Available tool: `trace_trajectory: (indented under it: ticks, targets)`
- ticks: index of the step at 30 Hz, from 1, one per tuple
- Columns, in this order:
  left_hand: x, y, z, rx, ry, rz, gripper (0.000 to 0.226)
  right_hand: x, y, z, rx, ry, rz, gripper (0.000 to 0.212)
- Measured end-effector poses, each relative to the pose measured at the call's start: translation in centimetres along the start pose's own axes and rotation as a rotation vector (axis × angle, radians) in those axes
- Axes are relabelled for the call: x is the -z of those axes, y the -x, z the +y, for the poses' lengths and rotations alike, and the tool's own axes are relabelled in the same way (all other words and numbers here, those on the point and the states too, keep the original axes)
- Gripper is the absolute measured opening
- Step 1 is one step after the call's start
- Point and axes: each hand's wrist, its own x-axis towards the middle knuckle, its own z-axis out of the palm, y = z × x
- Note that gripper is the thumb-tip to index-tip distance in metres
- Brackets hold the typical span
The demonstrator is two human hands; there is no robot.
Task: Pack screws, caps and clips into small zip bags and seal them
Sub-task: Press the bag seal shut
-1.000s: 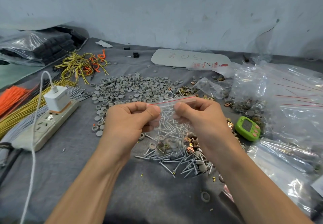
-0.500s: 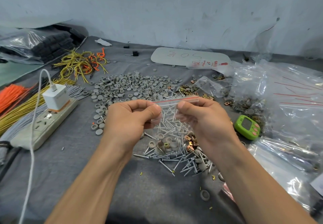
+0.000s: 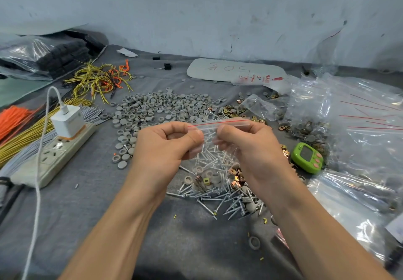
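Grey cloth, both hands pinching zip bag (screws inside), caps behind

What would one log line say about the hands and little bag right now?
step: sealing | left hand: pinching zip bag | right hand: pinching zip bag | contents: screws, caps, clips

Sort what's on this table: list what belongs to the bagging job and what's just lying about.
For the job:
small zip bag, pinched by left hand and right hand
loose screws
grey caps
metal clips

Lying about:
power strip
white charger
green timer
yellow wires
orange cable ties
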Motion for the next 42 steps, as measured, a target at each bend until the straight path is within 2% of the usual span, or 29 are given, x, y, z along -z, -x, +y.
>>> trace_trajectory:
  ticks: [5, 12, 16, 19, 23, 28, 32, 34, 38, 42]
  targets:
    - [-0.4, 0.1, 0.0, -0.012, -0.001, -0.019, 0.011, -0.3, 0.0, 0.1, 0.01, -0.004, -0.016, 0.006]
    - [-0.8, 0.2, -0.1, -0.057, -0.023, -0.04, 0.015, -0.7, -0.2, 0.4, 0.056, -0.009, -0.045, 0.019]
    - [-0.8, 0.3, 0.2, -0.094, -0.047, -0.023, 0.021, -0.7, -0.3, 0.6, 0.072, 0.033, -0.089, 0.003]
    - [-0.8, 0.2, 0.2, -0.106, -0.091, -0.021, 0.029, -0.7, -0.2, 0.9, 0.088, 0.068, -0.085, 0.004]
    - [-0.6, 0.2, 0.0, -0.061, -0.067, -0.066, 0.019, -0.9, -0.1, 0.7, 0.09, 0.024, -0.091, 0.002]
    - [-0.5, 0.2, -0.2, -0.051, -0.083, -0.101, 0.012, -0.8, 0.1, 0.1, 0.098, 0.025, -0.099, 0.02]
    - [-0.6, 0.3, 0.0, -0.048, -0.066, -0.11, 0.004, -0.8, 0.2, -0.1, 0.106, 0.041, -0.127, 0.014]
    - [-0.6, 0.4, 0.1, -0.049, -0.066, -0.12, 0.018, -0.7, 0.3, -0.1, 0.112, 0.043, -0.123, 0.011]
    - [-0.6, 0.3, 0.0, -0.036, -0.08, -0.094, 0.005, -0.6, 0.3, -0.1, 0.118, 0.066, -0.133, 0.016]
    - [-0.6, 0.2, 0.0, -0.054, -0.08, -0.079, 0.019, -0.6, 0.1, 0.0, 0.096, 0.061, -0.149, 0.021]
